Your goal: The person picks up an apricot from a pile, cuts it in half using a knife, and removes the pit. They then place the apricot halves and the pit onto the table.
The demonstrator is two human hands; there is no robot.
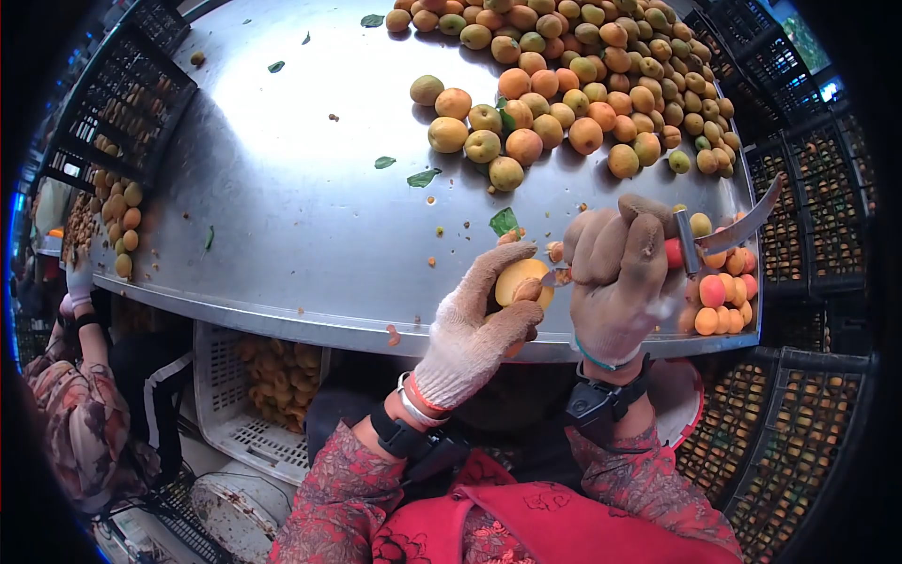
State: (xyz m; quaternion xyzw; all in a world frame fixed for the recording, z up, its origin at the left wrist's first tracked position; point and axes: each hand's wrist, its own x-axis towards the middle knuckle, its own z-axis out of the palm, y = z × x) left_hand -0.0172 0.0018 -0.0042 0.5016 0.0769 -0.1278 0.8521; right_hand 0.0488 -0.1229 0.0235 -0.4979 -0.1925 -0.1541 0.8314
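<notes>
My left hand (474,329), in a white glove with soiled brown fingers, is closed around a yellow apricot (514,279) just over the table's near edge. A brownish pit or piece of flesh shows at the apricot's right side. My right hand (615,273), gloved too, grips a curved knife (749,224) by its red handle; the blade points away to the upper right. From the left side of that fist a small metal tip (558,276) reaches the apricot. Beside the right hand lies a group of orange apricots (723,305) at the table's right corner.
The metal table (310,188) carries a large heap of apricots (564,85) and scattered leaves. A white crate (225,414) of apricot pieces stands below. Black crates (799,414) are stacked at right, another (113,94) at left. A co-worker (85,404) sits at far left.
</notes>
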